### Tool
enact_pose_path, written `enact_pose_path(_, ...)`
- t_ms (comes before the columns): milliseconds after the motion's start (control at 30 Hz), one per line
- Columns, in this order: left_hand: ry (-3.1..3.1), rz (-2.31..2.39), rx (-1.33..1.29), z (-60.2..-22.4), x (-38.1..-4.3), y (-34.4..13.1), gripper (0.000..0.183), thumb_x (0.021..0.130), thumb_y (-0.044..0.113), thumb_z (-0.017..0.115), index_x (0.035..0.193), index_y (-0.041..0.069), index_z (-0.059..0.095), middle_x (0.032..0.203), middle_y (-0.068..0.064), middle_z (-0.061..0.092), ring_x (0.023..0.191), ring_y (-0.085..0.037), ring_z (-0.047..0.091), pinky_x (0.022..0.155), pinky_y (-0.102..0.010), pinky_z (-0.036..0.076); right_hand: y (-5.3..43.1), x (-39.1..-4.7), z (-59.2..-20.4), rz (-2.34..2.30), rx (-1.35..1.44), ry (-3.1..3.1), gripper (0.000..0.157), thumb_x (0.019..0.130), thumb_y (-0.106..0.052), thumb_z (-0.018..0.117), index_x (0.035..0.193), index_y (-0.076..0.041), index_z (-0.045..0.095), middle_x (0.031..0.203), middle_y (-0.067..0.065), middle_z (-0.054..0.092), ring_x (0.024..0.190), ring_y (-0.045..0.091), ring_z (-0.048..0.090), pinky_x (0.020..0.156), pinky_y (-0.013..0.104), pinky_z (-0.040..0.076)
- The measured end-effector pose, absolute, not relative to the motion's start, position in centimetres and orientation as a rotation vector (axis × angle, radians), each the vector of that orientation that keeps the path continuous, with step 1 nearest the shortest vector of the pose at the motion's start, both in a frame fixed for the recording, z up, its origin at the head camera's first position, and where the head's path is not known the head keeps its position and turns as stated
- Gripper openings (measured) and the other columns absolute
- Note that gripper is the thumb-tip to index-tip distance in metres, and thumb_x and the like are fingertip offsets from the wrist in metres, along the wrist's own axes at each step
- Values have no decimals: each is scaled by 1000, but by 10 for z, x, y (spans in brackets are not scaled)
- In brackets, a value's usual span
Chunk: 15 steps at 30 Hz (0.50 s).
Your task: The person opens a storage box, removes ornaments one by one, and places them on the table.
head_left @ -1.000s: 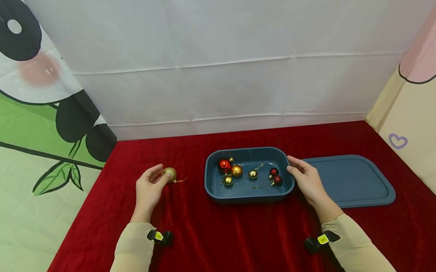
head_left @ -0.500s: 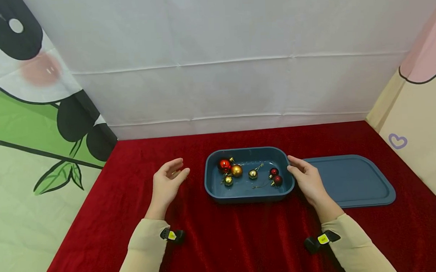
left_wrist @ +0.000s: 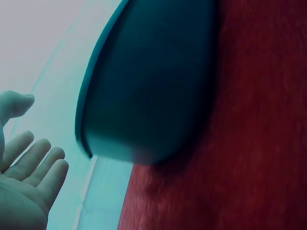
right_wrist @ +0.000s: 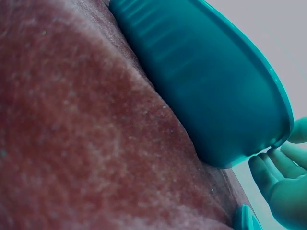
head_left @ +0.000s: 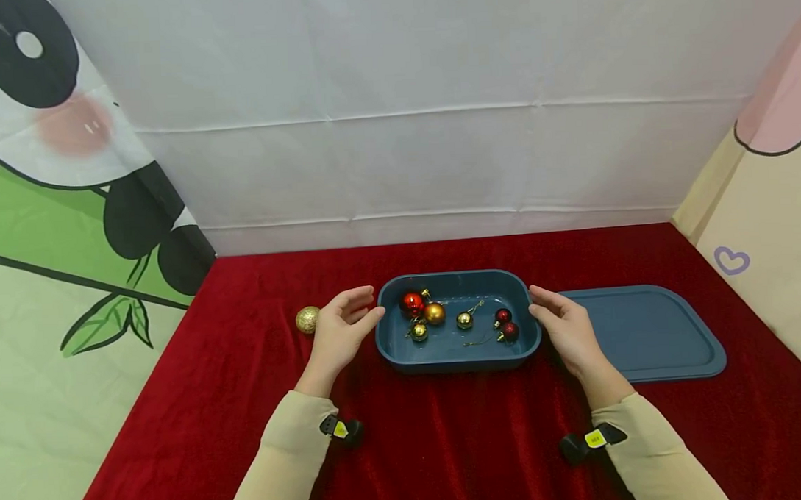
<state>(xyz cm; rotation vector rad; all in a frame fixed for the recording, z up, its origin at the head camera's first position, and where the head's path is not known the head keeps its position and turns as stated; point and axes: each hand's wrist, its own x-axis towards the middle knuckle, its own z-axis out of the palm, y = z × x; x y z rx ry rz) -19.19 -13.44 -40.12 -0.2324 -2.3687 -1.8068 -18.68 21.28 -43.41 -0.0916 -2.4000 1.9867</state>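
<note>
A blue rectangular box (head_left: 444, 367) stands on the red cloth, holding several Christmas baubles: a bright red one (head_left: 412, 304), gold ones such as the larger gold bauble (head_left: 434, 313), and small dark red ones (head_left: 510, 332). My left hand (head_left: 339, 339) is just left of the box, fingers extended and thumb apart, with nothing held; the left wrist view shows a gap to the box wall. At the opposite end, my right hand (head_left: 568, 338) rests its relaxed fingertips against the outside of the rim. Behind the left hand, a glittery gold bauble (head_left: 306, 320) lies on the cloth, its cord hidden.
The flat blue lid (head_left: 648, 333) lies on the red cloth (head_left: 447, 440) to the right of the box, partly behind the right hand. A white fabric backdrop (head_left: 437, 168) rises along the table's far edge, with printed fabric at both sides.
My left hand has let go of the glittery gold bauble, leaving it on the cloth, and moved right to the box's left end. The right hand has stayed at the rim.
</note>
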Motion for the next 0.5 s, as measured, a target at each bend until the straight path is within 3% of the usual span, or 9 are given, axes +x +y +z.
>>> enact_pose_path(300,-2377,-1813,-336,-400,-196,-110,41,83,11,72,121,2,60,127,-21,58,115,-32,58,97,-48,47,215,-188,-437,1982,-74,-2398,47,96,-16,52,141,-2,43,141,17,46,118,5,47,86,4,39)
enact_pose_path(500,-2431,-1787,-376,-401,-197,-98,42,83,13,72,123,5,60,127,-18,59,113,-29,59,95,-42,49,217,-189,-439,1982,-63,-2386,47,96,-15,53,140,-1,43,141,20,46,110,-3,47,86,3,40)
